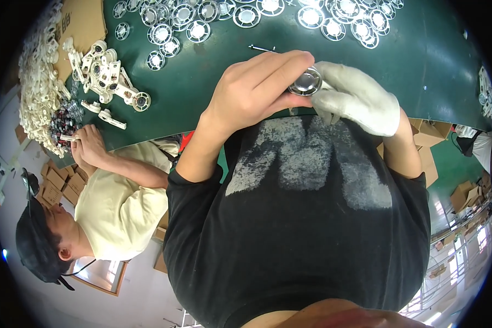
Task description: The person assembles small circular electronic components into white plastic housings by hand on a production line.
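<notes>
My bare left hand and my white-gloved right hand met over the near edge of the green table, just above my dark shirt. Between them sat a small round shiny metal disc. My left fingers were curled together over its top with the thumb beneath, pinching it, while my gloved fingers closed on its right side, so both hands gripped the same piece. Just beyond my left knuckles a thin metal pin lay on the table, apart from my hand. Farther off, along the far side, many round white rings with silvery middles were spread out. To my left lay a heap of white plastic parts, and beside it a co-worker's hand rested at the table's edge near a pile of small dark pieces.
</notes>
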`<move>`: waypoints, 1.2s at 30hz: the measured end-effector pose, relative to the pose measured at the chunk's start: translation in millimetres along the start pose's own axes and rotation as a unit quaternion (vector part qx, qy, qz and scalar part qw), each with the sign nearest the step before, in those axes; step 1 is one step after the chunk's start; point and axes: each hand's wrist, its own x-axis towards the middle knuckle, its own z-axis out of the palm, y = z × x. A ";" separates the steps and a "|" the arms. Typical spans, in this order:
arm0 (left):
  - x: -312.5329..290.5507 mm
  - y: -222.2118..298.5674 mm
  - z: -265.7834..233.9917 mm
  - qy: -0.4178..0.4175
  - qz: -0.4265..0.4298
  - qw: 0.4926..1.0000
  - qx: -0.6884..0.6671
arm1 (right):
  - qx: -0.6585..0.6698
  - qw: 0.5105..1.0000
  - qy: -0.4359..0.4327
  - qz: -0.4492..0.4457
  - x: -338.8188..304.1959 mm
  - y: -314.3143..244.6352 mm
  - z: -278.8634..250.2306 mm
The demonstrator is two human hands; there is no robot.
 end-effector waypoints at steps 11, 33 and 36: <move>10.9 7.5 8.6 0.007 -0.196 0.939 -0.284 | -0.311 0.907 0.221 -0.177 13.7 20.7 17.7; 75.5 -92.7 -130.6 0.265 -0.316 0.871 -0.268 | -0.254 0.940 0.217 -0.062 14.1 20.9 33.1; 44.8 -45.5 -159.5 0.114 -0.435 0.855 0.259 | -0.300 0.931 0.203 -0.054 13.7 19.6 37.0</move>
